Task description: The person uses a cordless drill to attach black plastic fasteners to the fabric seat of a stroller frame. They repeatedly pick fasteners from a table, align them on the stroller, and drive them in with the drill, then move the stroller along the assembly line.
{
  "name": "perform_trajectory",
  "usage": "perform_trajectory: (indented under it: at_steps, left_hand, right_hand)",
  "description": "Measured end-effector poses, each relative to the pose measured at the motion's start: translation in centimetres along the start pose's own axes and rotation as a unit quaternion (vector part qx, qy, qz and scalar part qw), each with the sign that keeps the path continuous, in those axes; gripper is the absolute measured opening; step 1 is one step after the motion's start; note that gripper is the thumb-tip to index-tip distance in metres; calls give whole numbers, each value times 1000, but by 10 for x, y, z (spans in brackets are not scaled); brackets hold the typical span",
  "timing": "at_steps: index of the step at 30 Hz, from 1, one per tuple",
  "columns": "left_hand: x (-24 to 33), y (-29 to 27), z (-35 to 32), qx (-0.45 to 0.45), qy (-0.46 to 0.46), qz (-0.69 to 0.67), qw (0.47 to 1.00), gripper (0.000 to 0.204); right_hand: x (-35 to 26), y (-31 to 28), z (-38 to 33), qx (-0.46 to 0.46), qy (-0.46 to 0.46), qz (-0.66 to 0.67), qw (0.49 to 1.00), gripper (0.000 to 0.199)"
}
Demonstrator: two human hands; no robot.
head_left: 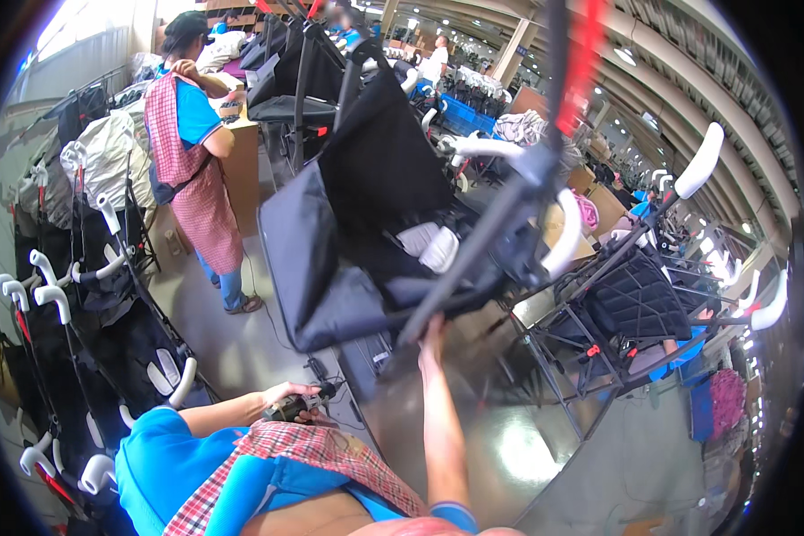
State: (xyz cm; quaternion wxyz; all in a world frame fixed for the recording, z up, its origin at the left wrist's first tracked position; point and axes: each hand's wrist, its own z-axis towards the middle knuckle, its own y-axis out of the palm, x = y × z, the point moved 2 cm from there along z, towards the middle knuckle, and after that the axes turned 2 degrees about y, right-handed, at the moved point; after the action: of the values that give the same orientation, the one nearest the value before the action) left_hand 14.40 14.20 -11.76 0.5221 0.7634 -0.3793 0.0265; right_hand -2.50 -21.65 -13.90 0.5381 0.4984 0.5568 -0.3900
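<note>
Right hand (432, 332) grips the frame tube of a black stroller (375, 223) raised above the desk (473, 429); left hand (287, 397) clasps a power screwdriver (299, 406). Stroller probably bulky, rigid-framed, soft-seated; hold by tubing.

Just one head cam here, looking down and forward over the wearer's arms, sitting close to the raised stroller (375, 223), with the factory floor (232, 339) stretching behind.
</note>
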Motion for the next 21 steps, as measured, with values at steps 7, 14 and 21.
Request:
perform_trajectory:
  at_steps: [7, 14, 21]
  left_hand:
    - [61, 10, -3, -7, -30, -51, 998, 59]
    - [57, 29, 73, -49, -163, -88, 982, 53]
    - [22, 62, 132, 96, -233, 66, 966, 44]
  right_hand:
    - [-68, 79, 6, -236, -52, -196, 950, 79]
    - [-6, -153, 17, 115, 24, -303, 946, 73]
    - [-79, -396, 81, 408, -118, -273, 863, 78]
